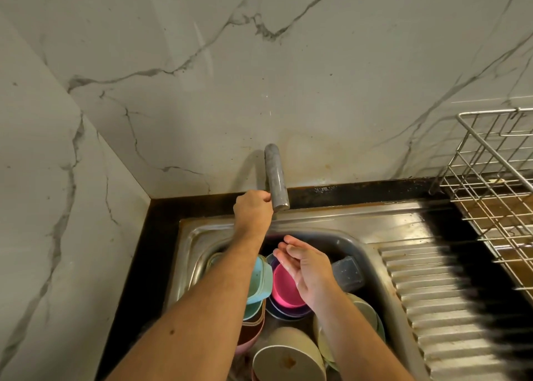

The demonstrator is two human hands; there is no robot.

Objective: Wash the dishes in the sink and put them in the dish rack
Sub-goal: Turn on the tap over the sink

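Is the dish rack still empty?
Empty as far as visible: only bare wire shows in the dish rack; the dishes remain piled in the sink.

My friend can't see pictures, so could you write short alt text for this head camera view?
A person's left hand grips the tap at the back of a steel sink, while the open right hand hovers over piled dishes, among them a pink bowl. A wire dish rack stands to the right.

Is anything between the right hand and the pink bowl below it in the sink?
Nothing visible. The right hand hangs open directly over the pink bowl; the left hand is away at the faucet.
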